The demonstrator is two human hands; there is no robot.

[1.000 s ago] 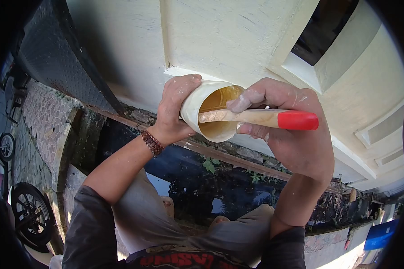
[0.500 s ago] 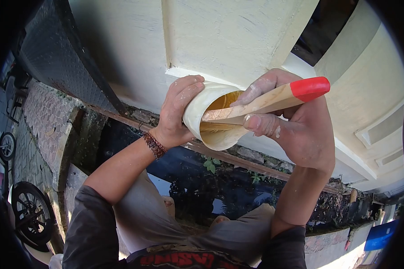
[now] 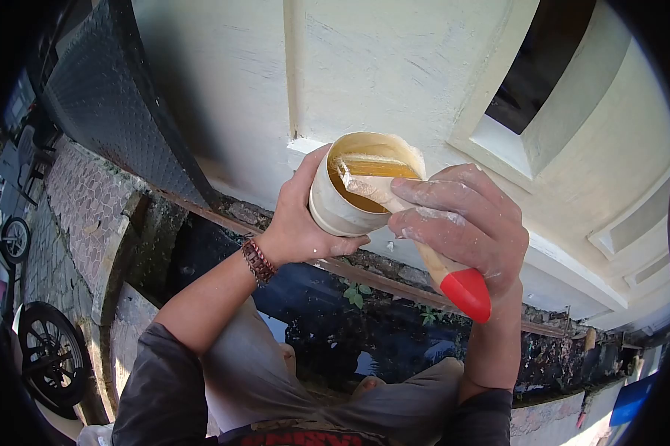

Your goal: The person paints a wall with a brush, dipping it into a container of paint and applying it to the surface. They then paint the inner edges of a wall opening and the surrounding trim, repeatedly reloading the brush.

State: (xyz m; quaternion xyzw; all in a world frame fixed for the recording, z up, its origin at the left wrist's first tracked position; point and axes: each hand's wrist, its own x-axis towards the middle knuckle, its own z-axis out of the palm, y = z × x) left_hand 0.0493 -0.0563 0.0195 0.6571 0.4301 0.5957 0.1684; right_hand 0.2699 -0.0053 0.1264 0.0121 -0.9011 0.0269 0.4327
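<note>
My left hand (image 3: pixel 299 221) is wrapped round an off-white, pot-like container (image 3: pixel 326 202), its mouth tilted toward me. Inside, the walls look yellowish amber. My right hand (image 3: pixel 470 223), dusted with white smears, grips a paintbrush (image 3: pixel 465 291) by its wooden handle, whose red end points down toward me. The brush head, whitish at its edge, lies at the container's mouth, partly inside it. My right fingertips are close to the container's rim.
A cream wall (image 3: pixel 379 74) with raised trim and a dark opening (image 3: pixel 546 63) stands ahead. Dark water (image 3: pixel 312 327) runs in a channel below my hands. A black textured panel (image 3: pixel 119 97) leans at left, with a motorcycle wheel (image 3: pixel 49 353) lower down.
My right hand has turned the brush, so its red end swings from upper right to lower right. The container has tipped more upright, and the brush head now shows at its mouth.
</note>
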